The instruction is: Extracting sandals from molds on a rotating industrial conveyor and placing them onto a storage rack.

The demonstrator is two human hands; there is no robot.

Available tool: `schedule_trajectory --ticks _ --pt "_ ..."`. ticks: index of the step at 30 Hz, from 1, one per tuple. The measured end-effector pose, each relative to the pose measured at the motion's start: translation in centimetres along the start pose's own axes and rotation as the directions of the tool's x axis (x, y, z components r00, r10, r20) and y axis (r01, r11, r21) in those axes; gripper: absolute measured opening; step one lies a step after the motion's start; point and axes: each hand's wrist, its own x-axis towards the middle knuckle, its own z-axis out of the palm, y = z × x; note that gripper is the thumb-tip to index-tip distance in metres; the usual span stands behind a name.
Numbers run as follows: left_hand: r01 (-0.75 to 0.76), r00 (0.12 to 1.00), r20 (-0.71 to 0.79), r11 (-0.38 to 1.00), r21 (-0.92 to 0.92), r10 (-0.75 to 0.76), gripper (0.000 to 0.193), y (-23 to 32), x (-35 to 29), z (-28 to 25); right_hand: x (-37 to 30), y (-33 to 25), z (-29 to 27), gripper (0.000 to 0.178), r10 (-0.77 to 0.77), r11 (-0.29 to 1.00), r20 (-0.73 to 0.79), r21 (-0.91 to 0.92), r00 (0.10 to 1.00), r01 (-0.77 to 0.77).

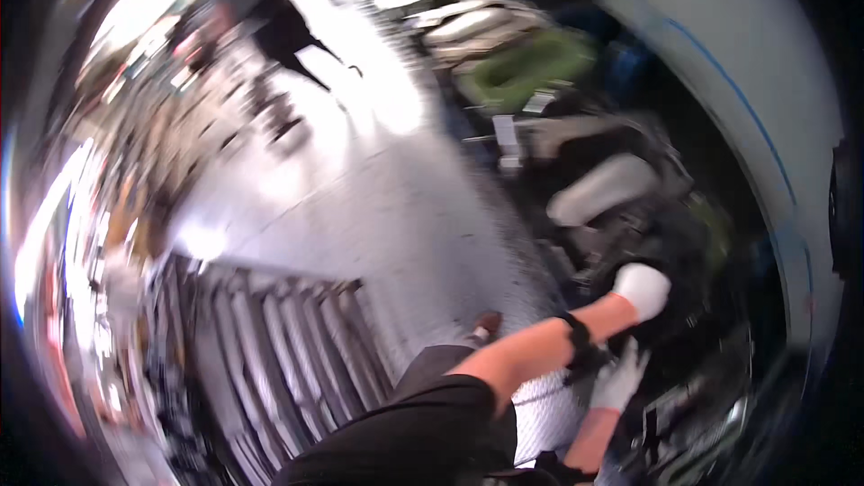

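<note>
Both my arms reach to the right toward a pile of dark, blurred items (693, 324). My left hand (643, 291), in a white glove, is against the dark items; its fingers are smeared and partly hidden, so I cannot tell its grip. A black band (578, 335) circles the left forearm. Lower and nearer, my right hand (619, 378), also white-gloved, has its fingers stretched apart beside the dark pile. No held thing shows in it. A pale rounded piece (605, 189) lies just beyond my left hand.
A green padded piece (531, 67) and pale pieces (468, 25) line the right side. Several long grey pieces (288, 351) stand in a row at lower left. Shiny grey floor (360, 207) runs between. Another person (270, 18) is at far left. A pale wall (729, 27) curves at right.
</note>
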Motion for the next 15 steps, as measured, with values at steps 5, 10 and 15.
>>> schedule_trajectory --ticks 5,10,15 --pt "0.219 0.975 0.092 0.952 -0.214 -0.203 0.028 -0.4 -10.6 -6.5 -6.7 0.0 -4.2 0.063 0.052 0.300 0.488 0.824 0.871 -0.480" --pt "0.704 0.626 -0.146 0.635 -0.317 -0.766 0.032 -4.7 -33.4 -15.1 -14.4 0.3 -3.3 0.062 -0.159 0.577 0.824 0.525 0.544 -0.626" --pt "0.891 0.185 -0.733 0.427 -0.157 -0.654 0.042 -11.6 -55.2 -16.8 -18.7 -0.4 -2.2 0.051 -0.135 0.799 0.904 0.342 0.405 -0.495"
